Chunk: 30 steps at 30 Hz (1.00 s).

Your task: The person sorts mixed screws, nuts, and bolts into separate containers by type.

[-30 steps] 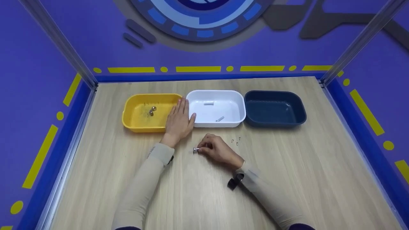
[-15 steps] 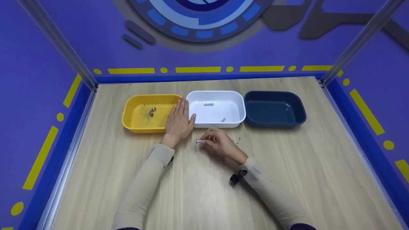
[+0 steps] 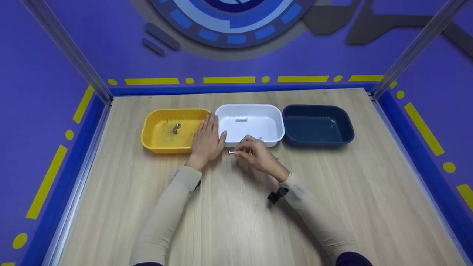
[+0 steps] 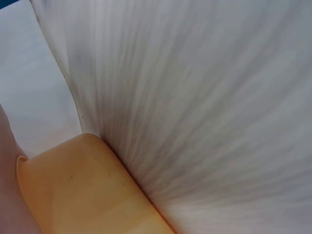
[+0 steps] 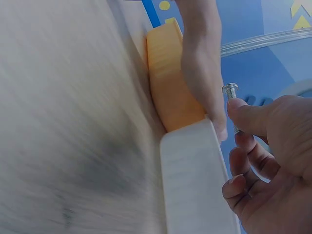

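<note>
My right hand (image 3: 255, 154) pinches a silver screw (image 3: 232, 152) between thumb and fingertips, just in front of the white bin (image 3: 249, 144). In the right wrist view, the head of the screw (image 5: 230, 88) sticks out past the thumb. My left hand (image 3: 206, 142) lies with straight fingers over the adjoining rims of the yellow bin (image 3: 166, 150) and the white bin. One silver screw (image 3: 241, 119) lies toward the back of the white bin, and part of another (image 3: 260, 138) shows above my right hand.
Two shiny rounded metal pieces (image 3: 176, 128) lie in the yellow bin. A dark blue bin (image 3: 318, 144) stands against the white bin's right side. A tiny piece (image 3: 277, 159) on the wooden table (image 3: 221, 229) peeks out behind my right wrist. Purple walls (image 3: 258, 62) enclose the back and sides.
My right hand has lifted the screw and moved away from me, up to the white bin's front. It now covers most of the small pieces on the table. The left hand has stayed still.
</note>
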Each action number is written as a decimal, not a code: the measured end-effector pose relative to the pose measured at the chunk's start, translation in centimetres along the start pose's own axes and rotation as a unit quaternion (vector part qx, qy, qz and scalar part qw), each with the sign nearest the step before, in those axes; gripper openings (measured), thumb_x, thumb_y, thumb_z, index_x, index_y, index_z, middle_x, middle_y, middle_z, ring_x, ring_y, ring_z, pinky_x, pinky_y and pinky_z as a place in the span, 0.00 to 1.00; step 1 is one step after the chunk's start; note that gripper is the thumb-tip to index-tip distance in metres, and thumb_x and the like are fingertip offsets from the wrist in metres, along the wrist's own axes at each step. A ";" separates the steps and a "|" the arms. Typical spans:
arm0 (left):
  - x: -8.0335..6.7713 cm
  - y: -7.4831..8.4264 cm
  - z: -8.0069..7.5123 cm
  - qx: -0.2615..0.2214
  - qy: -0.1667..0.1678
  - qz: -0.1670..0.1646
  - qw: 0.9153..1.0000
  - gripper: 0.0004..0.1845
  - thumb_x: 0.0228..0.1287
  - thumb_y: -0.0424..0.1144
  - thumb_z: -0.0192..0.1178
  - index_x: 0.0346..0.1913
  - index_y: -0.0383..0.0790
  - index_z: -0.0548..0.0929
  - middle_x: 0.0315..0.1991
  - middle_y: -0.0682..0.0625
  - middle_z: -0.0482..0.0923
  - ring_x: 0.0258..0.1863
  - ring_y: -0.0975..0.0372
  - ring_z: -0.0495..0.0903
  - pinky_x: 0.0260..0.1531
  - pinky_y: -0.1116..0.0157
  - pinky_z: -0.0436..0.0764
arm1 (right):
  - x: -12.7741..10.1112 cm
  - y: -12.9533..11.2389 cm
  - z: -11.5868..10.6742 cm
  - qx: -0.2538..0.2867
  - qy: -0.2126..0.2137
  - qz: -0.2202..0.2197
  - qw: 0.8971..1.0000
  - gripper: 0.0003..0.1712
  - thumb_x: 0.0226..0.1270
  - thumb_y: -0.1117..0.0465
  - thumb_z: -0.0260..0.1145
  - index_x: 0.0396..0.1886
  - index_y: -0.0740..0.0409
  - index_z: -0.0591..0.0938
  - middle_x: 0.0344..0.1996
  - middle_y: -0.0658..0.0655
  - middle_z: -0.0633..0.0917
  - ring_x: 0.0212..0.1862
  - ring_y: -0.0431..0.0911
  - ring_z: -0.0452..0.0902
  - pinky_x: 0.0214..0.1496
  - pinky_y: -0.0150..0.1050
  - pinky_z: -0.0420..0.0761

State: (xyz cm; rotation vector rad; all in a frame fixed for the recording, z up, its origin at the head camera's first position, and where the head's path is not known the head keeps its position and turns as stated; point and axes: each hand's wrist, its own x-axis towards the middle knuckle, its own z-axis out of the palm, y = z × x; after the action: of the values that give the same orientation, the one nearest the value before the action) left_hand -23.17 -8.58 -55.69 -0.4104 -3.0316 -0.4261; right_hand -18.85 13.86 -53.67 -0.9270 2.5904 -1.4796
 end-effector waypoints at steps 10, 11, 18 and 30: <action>0.0 0.0 -0.1 -0.001 0.000 0.000 1.000 0.41 0.86 0.59 0.33 0.86 0.32 0.48 0.88 0.38 0.44 0.88 0.48 0.44 0.87 0.49 0.50 | 1.6 -0.3 -1.3 -0.021 0.022 -0.031 0.999 0.04 0.72 0.65 0.74 0.40 0.61 0.92 0.37 0.58 0.87 0.36 0.44 0.79 0.39 0.35 0.80; 0.0 0.0 -0.1 0.000 0.001 0.000 1.000 0.41 0.86 0.59 0.33 0.86 0.32 0.48 0.88 0.38 0.44 0.88 0.48 0.44 0.87 0.49 0.50 | 1.8 -0.4 -1.5 -0.024 0.024 -0.030 0.999 0.04 0.72 0.65 0.74 0.40 0.61 0.92 0.37 0.58 0.87 0.37 0.44 0.79 0.39 0.35 0.80; 0.2 0.0 0.0 0.018 -0.007 -0.005 1.000 0.42 0.86 0.60 0.32 0.86 0.32 0.48 0.88 0.39 0.43 0.88 0.48 0.42 0.87 0.50 0.48 | 2.9 0.0 -2.4 -0.030 0.039 -0.029 0.998 0.04 0.70 0.65 0.75 0.40 0.61 0.93 0.36 0.58 0.87 0.36 0.45 0.78 0.38 0.38 0.79; 0.2 0.2 0.0 0.029 -0.018 -0.014 0.999 0.42 0.86 0.61 0.32 0.87 0.34 0.46 0.89 0.40 0.41 0.89 0.49 0.40 0.88 0.51 0.43 | 4.3 1.1 -4.0 -0.042 0.054 0.004 0.998 0.04 0.71 0.66 0.74 0.41 0.62 0.93 0.37 0.59 0.87 0.38 0.46 0.79 0.41 0.53 0.83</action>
State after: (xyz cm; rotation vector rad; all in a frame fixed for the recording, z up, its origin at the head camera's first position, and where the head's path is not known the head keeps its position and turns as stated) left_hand -23.32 -8.34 -55.65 -0.3774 -3.0793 -0.3360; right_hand -24.10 15.27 -51.19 -0.8667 2.7478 -1.4687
